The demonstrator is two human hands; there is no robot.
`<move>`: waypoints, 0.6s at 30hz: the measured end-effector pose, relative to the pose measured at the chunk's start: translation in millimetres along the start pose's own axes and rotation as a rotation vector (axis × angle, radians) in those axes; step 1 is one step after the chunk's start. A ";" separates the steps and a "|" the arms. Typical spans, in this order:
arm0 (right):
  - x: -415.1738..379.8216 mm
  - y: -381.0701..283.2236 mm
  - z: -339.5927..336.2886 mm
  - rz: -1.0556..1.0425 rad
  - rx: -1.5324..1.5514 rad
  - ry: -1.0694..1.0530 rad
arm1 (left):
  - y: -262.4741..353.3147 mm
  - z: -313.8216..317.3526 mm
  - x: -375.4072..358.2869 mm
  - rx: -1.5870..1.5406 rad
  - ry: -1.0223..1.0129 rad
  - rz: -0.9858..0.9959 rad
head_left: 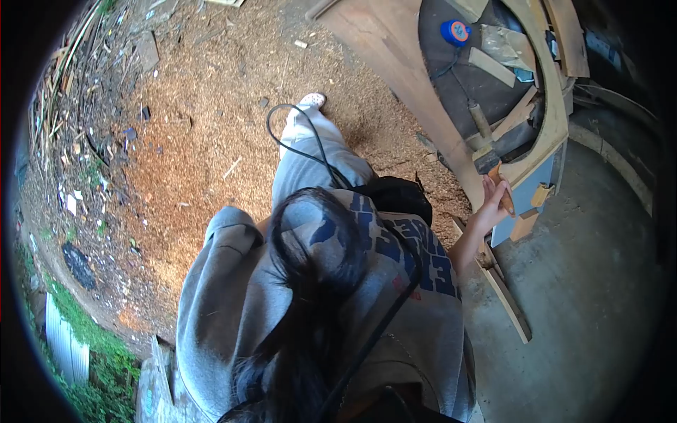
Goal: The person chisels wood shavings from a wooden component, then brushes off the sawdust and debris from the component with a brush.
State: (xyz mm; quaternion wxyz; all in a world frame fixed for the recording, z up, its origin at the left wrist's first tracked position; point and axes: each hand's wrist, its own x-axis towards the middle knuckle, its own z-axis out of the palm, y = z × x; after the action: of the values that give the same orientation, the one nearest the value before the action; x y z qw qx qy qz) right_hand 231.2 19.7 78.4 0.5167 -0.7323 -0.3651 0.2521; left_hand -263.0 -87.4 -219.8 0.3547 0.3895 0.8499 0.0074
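My right hand is closed around the orange wooden handle of what looks like a flat paintbrush. Its grey band and pale tip point toward the rim of a curved wooden frame. Just beyond the tip lies a tool with a round wooden handle, its far end hard to make out. Wood offcuts and a blue and orange round object rest on the dark surface inside the frame. The left sleeve shows, but my left hand is out of sight.
Sawdust and chips cover the ground ahead and to the left, with scattered scraps. A wooden strip lies on the concrete floor at right. A black cord loops before my body; dark hair hangs in view.
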 end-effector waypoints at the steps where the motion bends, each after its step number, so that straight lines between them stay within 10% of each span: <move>1: 0.1 1.4 3.1 -0.020 -0.005 0.021 | 7.7 -6.8 15.2 -0.001 0.000 0.025; 10: -23.1 48.8 100.8 -0.288 -0.315 -0.069 | 44.9 -68.1 107.9 0.043 -0.047 0.197; 12: -33.1 22.9 148.1 -0.211 0.010 -0.192 | -7.1 -31.0 172.3 0.047 -0.051 0.215; 13: -34.6 14.6 161.3 -0.210 0.013 -0.188 | -0.9 -40.9 207.6 -0.332 -0.024 0.153; 18: -39.0 11.6 146.1 -0.232 -0.066 -0.171 | 212.0 -201.0 110.7 -0.612 -0.253 0.402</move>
State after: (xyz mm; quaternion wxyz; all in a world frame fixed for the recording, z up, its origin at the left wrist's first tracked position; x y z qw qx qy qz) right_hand 101.6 70.0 17.6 0.4851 -0.6774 -0.4982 0.2400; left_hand -295.4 187.1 -74.3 0.5481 0.4223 0.6647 0.2817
